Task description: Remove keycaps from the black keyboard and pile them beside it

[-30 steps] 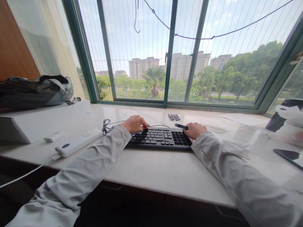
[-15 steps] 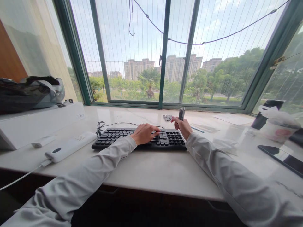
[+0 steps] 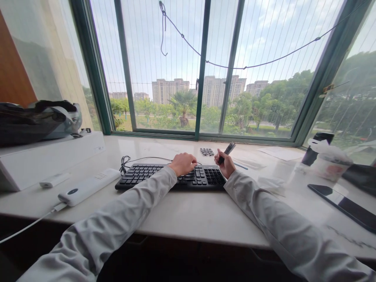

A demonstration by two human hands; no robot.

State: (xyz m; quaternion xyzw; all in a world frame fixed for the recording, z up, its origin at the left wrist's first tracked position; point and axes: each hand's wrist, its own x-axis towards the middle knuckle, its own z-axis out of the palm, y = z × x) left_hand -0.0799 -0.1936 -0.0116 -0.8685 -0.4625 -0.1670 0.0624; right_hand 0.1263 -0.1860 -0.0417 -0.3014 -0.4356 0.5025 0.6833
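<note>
A black keyboard lies on the white counter, its number pad bare of keycaps. My left hand rests over its upper middle, fingers curled down by the far edge; the fingertips are partly hidden. Above the number pad's right side, my right hand is closed around a dark stick-shaped tool. That tool leans to the upper right, and its lower end is hidden in my fist. Just behind the keyboard sits a small group of loose black keycaps.
At left are a white power bank with a cable and a white box bearing a dark bag. A phone, plastic-wrapped cup and blue stick lie right. The window stands behind.
My left hand has drawn its fingers in and moved toward the keyboard's far edge. The tool in my right hand has tipped from upright to the right. The view has shifted slightly.
</note>
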